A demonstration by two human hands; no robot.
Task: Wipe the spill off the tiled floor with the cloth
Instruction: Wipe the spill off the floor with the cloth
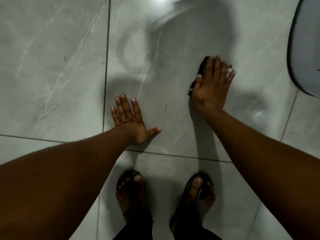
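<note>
A dark cloth (201,66) lies on the grey marbled tiled floor (52,66), mostly hidden under my right hand (212,87), which presses flat on it with fingers stretched out. Only the cloth's left edge and a pale bit by my fingertips show. My left hand (129,118) rests flat on the tile to the left, fingers spread, holding nothing. Faint wet smears (138,49) sheen on the tile beyond both hands; a small wet patch (258,113) glints to the right of my right wrist.
My two feet in dark sandals (131,193) stand at the bottom centre. A grey rounded object with a dark rim (304,49) sits at the right edge. Grout lines cross the floor left of and below my left hand.
</note>
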